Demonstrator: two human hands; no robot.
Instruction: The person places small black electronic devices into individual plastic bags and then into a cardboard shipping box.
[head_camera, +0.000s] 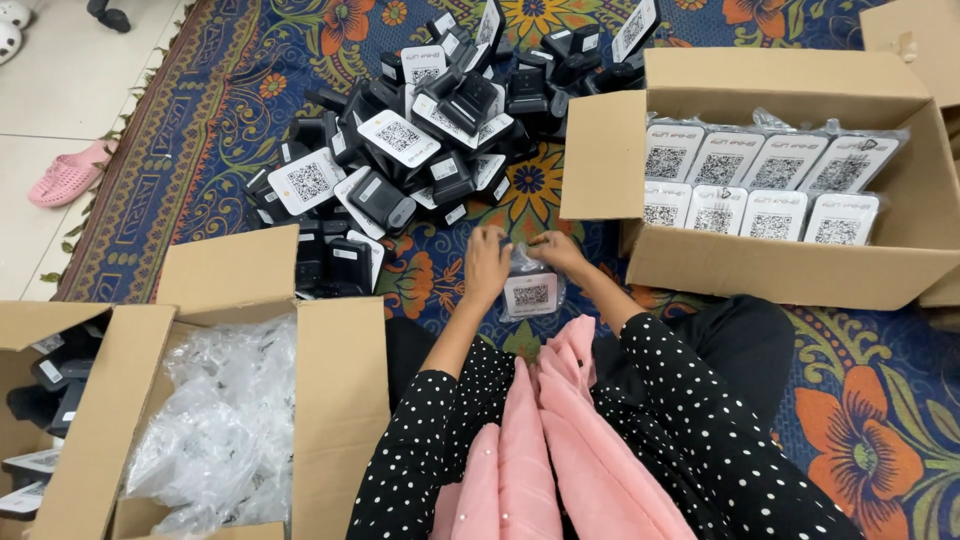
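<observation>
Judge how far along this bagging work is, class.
Done: two rows of bagged devices stand in the right-hand box. In hand: the left hand and right hand hold one bagged device. Left: a large pile of unbagged devices on the rug.

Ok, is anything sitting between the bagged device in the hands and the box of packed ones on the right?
Nothing visible. Both hands hold the bagged device just left of the cardboard box; only bare patterned rug lies between, though the box's near wall stands upright.
</observation>
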